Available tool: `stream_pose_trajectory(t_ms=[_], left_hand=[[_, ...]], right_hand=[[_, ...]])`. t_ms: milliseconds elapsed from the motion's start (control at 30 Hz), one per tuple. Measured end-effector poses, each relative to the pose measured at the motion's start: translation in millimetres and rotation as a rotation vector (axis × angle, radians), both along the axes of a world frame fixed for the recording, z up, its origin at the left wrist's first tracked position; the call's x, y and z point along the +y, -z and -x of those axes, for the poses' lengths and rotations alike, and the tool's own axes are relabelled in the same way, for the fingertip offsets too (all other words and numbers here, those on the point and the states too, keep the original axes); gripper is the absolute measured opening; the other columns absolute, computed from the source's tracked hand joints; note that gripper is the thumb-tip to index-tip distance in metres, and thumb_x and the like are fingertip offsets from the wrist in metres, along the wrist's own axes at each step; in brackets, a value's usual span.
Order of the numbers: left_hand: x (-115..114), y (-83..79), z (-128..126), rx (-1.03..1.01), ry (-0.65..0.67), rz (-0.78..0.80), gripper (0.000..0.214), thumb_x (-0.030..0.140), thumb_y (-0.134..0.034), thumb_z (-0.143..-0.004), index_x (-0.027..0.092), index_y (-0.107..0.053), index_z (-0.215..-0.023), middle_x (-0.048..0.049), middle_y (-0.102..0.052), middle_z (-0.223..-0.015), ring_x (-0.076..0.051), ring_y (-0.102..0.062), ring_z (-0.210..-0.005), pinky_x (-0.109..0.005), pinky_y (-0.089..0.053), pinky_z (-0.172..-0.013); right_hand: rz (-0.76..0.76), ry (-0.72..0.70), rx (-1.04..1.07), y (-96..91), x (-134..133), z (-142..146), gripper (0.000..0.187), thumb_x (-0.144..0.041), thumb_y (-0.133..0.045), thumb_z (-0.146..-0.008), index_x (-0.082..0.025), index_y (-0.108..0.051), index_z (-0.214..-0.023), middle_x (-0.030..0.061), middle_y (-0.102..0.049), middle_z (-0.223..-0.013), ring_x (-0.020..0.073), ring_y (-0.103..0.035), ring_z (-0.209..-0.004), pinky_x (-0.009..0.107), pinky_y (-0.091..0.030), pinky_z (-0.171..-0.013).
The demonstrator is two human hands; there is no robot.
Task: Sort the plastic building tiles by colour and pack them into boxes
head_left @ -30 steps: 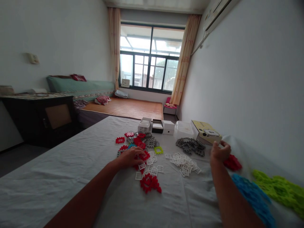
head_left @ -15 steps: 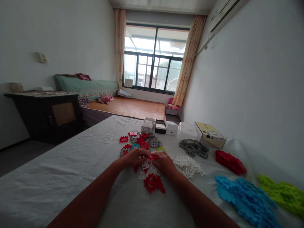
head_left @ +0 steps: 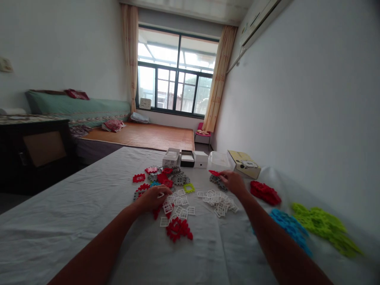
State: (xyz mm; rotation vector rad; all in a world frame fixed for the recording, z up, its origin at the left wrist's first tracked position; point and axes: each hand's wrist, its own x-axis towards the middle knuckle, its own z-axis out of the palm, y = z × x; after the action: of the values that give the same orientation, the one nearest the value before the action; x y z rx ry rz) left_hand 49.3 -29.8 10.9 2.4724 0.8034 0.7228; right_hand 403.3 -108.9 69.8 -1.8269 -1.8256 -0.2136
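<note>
My left hand point(head_left: 152, 196) rests on a scatter of mixed red, white and grey plastic interlocking tiles point(head_left: 166, 181), fingers curled over white pieces. My right hand point(head_left: 234, 182) is raised above the grey tile pile point(head_left: 217, 183) and pinches a red tile point(head_left: 215, 173). White lattice tiles point(head_left: 218, 202) lie between my hands. A joined red cluster point(head_left: 178, 229) lies nearer to me. To the right sit sorted heaps: red pile point(head_left: 264, 192), blue pile point(head_left: 289, 226), green pile point(head_left: 323, 227).
All this lies on a grey sheet point(head_left: 74, 221). Small white and black boxes point(head_left: 185, 158), a clear tub point(head_left: 218, 161) and a yellow carton point(head_left: 245, 163) stand at the far edge. A white wall runs along the right. A dark cabinet point(head_left: 32, 150) stands left.
My right hand left the middle scatter with a red tile and swung right and away, over the grey pile. My left hand stayed on the mixed tiles. The camera turned slightly right.
</note>
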Motion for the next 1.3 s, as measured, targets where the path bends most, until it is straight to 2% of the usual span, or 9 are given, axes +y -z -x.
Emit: stream_pose_trajectory(t_ms=[133, 267, 367, 433, 533, 667, 967, 1167, 1300], left_hand=[[0.0, 0.6, -1.0, 0.034, -0.026, -0.018, 0.024, 0.022, -0.049, -0.081, 0.02, -0.07, -0.093, -0.0034, -0.07, -0.098, -0.016, -0.064, -0.085, -0.025, -0.049, -0.079], [1.1, 3.5, -2.1, 0.052, -0.034, -0.036, 0.025, 0.018, -0.049, -0.079, 0.019, -0.07, -0.093, -0.0036, -0.07, -0.097, -0.016, -0.064, -0.086, -0.025, -0.048, -0.079], [2.6, 6.4, -2.2, 0.07, -0.047, -0.064, 0.026, 0.016, -0.05, -0.078, 0.019, -0.071, -0.093, -0.0039, -0.071, -0.096, -0.017, -0.064, -0.087, -0.025, -0.047, -0.08], [2.8, 7.9, -1.8, 0.086, -0.055, -0.081, 0.026, 0.015, -0.05, -0.079, 0.019, -0.071, -0.093, -0.0038, -0.071, -0.097, -0.017, -0.064, -0.087, -0.025, -0.047, -0.081], [1.1, 8.5, -0.4, 0.115, -0.064, -0.122, 0.025, 0.017, -0.05, -0.081, 0.02, -0.07, -0.094, -0.0033, -0.07, -0.098, -0.017, -0.064, -0.09, -0.025, -0.046, -0.084], [-2.9, 6.6, 1.5, 0.158, -0.085, -0.15, 0.024, 0.019, -0.049, -0.083, 0.021, -0.07, -0.094, -0.0032, -0.07, -0.1, -0.017, -0.063, -0.09, -0.025, -0.046, -0.082], [-1.9, 7.8, 0.7, 0.164, -0.089, -0.147, 0.024, 0.017, -0.049, -0.082, 0.022, -0.069, -0.095, -0.0026, -0.069, -0.1, -0.017, -0.063, -0.09, -0.024, -0.045, -0.082], [-2.8, 6.6, 0.3, 0.183, -0.091, -0.168, 0.023, 0.019, -0.049, -0.084, 0.023, -0.07, -0.095, -0.0026, -0.069, -0.1, -0.017, -0.063, -0.09, -0.024, -0.045, -0.081], [-5.5, 3.4, -0.7, 0.195, -0.093, -0.17, 0.024, 0.018, -0.049, -0.084, 0.023, -0.07, -0.094, -0.0022, -0.069, -0.1, -0.018, -0.062, -0.092, -0.025, -0.044, -0.082]], right_hand=[[0.036, 0.561, -0.224, -3.8, -32.0, -116.1, 0.028, -0.028, -0.047, -0.084, -0.022, -0.071, -0.099, 0.0112, -0.07, -0.098, 0.0227, -0.065, -0.086, 0.031, -0.047, -0.069], [0.184, 0.684, -0.277, 18.4, -53.1, -167.9, 0.025, -0.03, -0.05, -0.083, -0.021, -0.072, -0.092, 0.0137, -0.068, -0.094, 0.0272, -0.064, -0.086, 0.038, -0.047, -0.068], [0.072, 0.521, -0.229, 23.9, -44.0, -130.9, 0.03, -0.03, -0.05, -0.082, -0.019, -0.068, -0.104, 0.0139, -0.067, -0.103, 0.0261, -0.062, -0.096, 0.038, -0.047, -0.078], [0.032, 0.247, -0.107, 22.6, -31.9, -76.7, 0.033, -0.03, -0.047, -0.084, -0.017, -0.067, -0.107, 0.0123, -0.068, -0.103, 0.0224, -0.063, -0.093, 0.035, -0.047, -0.082], [0.24, -0.256, 0.051, 24.9, -16.8, 13.8, 0.029, -0.038, -0.05, -0.083, -0.024, -0.071, -0.098, 0.0037, -0.072, -0.089, 0.0168, -0.066, -0.074, 0.028, -0.05, -0.071], [0.343, -0.434, 0.054, 40.4, -11.8, 87.6, 0.021, -0.038, -0.067, -0.069, -0.035, -0.071, -0.089, -0.0027, -0.072, -0.087, 0.0142, -0.065, -0.069, 0.024, -0.049, -0.064], [0.331, -0.391, 0.191, 50.7, -15.5, 74.7, 0.013, -0.035, -0.053, -0.08, -0.029, -0.064, -0.083, -0.0022, -0.068, -0.069, 0.0156, -0.062, -0.064, 0.026, -0.047, -0.061], [0.011, -0.015, -0.078, 51.9, -7.4, 37.3, 0.021, -0.033, -0.052, -0.084, -0.023, -0.068, -0.093, 0.0076, -0.068, -0.099, 0.0234, -0.059, -0.095, 0.034, -0.046, -0.079], [0.028, -0.274, -0.053, 62.6, -10.8, 70.3, 0.027, -0.027, -0.047, -0.089, -0.024, -0.065, -0.108, 0.0058, -0.068, -0.106, 0.0227, -0.055, -0.103, 0.036, -0.045, -0.089]])
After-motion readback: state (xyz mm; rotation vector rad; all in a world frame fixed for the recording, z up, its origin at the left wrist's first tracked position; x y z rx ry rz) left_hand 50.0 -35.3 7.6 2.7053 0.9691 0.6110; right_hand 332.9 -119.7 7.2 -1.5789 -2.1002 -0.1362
